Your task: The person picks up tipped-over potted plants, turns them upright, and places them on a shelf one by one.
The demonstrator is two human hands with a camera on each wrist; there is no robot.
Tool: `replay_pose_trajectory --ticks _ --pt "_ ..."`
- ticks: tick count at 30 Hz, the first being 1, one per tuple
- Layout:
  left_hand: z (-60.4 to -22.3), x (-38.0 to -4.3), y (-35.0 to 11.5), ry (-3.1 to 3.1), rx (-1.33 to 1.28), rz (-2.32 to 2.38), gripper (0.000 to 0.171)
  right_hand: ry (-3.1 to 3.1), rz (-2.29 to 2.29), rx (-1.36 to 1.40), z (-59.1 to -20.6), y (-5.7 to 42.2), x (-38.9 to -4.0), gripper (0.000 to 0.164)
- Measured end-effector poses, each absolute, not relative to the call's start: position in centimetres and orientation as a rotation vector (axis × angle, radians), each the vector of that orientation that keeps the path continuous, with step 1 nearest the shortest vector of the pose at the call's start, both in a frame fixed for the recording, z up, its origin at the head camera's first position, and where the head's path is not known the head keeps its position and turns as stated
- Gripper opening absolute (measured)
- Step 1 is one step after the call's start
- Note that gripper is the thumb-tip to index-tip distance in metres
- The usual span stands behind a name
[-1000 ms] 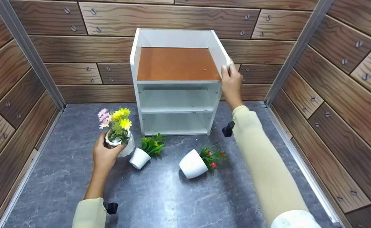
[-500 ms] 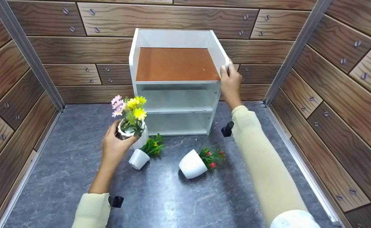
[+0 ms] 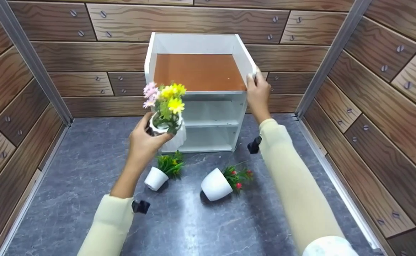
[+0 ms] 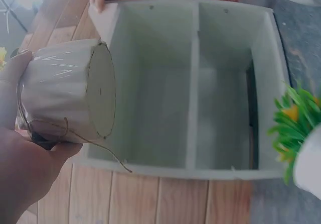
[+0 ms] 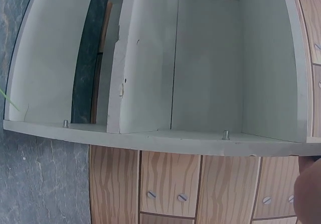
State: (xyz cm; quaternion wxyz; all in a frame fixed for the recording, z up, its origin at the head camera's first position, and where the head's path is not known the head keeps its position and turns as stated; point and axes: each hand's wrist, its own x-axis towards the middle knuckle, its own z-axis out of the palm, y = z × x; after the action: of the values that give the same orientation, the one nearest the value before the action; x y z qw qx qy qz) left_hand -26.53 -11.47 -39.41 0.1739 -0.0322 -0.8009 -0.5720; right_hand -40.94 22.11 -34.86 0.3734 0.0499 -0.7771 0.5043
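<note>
Grey floor (image 3: 211, 227) below — flowerpot (image 3: 177, 137) (left hand (image 3: 144, 140) gripping) now higher, nearer cabinet (image 3: 201, 73).

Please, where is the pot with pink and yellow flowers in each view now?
Head: left of centre, the pot in the left hand covers part of the shelf.
Left wrist: at left, base facing right.
Right wrist: not in it.
Shared landmark: the shelf, in all three.

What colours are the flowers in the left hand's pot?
The flowers are pale pink and yellow, seen best in the head view.
</note>
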Motion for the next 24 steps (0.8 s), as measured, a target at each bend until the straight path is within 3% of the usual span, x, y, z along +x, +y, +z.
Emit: replay_pose_trajectory --ticks 24 --pt "-33.5 -33.5 -3.4 -2.150 -0.310 -1.587 0.080 -2.026 1.241 0.114 -35.1 22.3 -40.8 0.044"
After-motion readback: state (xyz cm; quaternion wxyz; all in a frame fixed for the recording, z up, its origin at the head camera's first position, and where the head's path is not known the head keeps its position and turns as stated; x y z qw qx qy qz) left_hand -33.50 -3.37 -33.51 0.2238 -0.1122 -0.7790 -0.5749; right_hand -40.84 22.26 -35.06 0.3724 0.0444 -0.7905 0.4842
